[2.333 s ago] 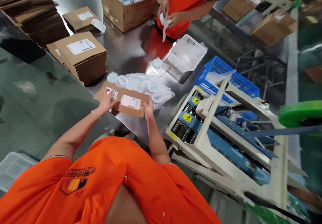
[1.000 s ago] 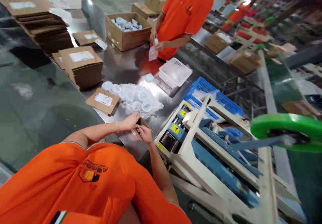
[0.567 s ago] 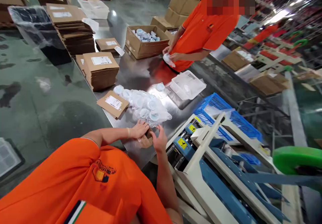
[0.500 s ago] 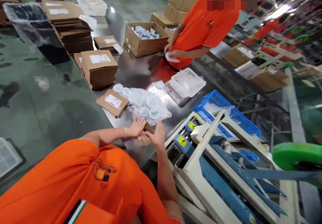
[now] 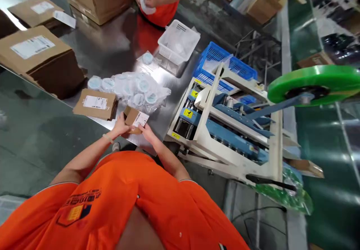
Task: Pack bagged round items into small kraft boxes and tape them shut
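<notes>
Between my hands, at the near edge of the metal table, is a small cardboard box [image 5: 131, 117] with a white label on one flap. My left hand [image 5: 121, 126] grips its left side, fingers closed against the cardboard. On the right, my right hand [image 5: 146, 132] holds the labelled flap and the box's edge. Just beyond the box lies a pile of clear-wrapped round tubs with pale blue lids [image 5: 137, 89]. To the left of the box, a short stack of flat labelled cartons [image 5: 95, 104] rests on the table edge.
A taller carton stack [image 5: 50, 62] stands at the left. Beyond the tubs are a white basket [image 5: 180, 42] and a co-worker's hands [image 5: 147, 0] holding something white. A blue crate [image 5: 208, 64] and a taping machine with a green tape roll [image 5: 312, 85] stand at the right.
My view has swung down and to the right. The box between my hands now shows its white label, and my right hand has moved from an open, raised pose onto the flap.
</notes>
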The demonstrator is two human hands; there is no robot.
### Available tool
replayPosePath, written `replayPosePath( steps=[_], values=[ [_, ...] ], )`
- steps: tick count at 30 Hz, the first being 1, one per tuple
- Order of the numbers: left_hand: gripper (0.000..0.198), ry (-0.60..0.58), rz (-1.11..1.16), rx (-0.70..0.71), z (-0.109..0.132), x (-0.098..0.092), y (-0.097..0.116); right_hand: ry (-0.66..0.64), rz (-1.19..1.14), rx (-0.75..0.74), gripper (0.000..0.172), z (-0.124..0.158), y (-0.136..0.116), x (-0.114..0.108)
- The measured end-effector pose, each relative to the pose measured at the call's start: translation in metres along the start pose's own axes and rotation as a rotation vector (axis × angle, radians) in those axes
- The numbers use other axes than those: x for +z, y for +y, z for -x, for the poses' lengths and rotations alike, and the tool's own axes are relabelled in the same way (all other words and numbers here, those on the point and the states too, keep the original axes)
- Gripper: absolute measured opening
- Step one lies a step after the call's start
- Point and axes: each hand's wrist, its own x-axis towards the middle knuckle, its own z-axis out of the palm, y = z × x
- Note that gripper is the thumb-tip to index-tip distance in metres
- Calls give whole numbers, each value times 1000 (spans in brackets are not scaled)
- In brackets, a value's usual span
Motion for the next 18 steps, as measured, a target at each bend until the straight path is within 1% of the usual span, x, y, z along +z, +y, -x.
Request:
replayPosePath(
  steps=[1, 2, 4, 6, 8, 10, 11, 12, 14, 15, 16, 18],
  values=[
    [99, 29, -71, -36, 3, -1, 2, -42, 87, -14, 32, -7, -4, -5],
    [101, 55, -157, -32, 5, -1, 7, -56, 159, -27, 27, -18, -9, -12],
    [94, 67, -305, 9, 8, 2, 19, -27, 229, -61, 23, -53, -27, -30],
    [91, 33, -375, 54, 8, 7, 30, -13, 279, -153, 18, -101, -56, -43],
    [95, 13, -401, 59, 5, 10, 35, -29, 317, -281, 16, -155, -90, -46],
    [98, 0, -405, 60, 2, 10, 35, -21, 352, -334, 22, -201, -119, -45],
    [99, -8, -397, 62, 1, 10, 34, -14, 392, -327, 24, -218, -129, -44],
    [101, -14, -383, 64, 1, 9, 33, -13, 441, -305, 24, -230, -136, -44],
    [103, -22, -346, 68, 1, 8, 30, -33, 545, -265, 28, -240, -141, -47],
    [104, -25, -328, 71, 2, 8, 29, -54, 588, -260, 32, -240, -141, -50],
    [104, -23, -311, 80, 2, 8, 28, -77, 617, -270, 30, -237, -140, -54],
    [105, -16, -283, 107, 1, 9, 26, -122, 655, -313, 23, -225, -137, -65]
  ],
)
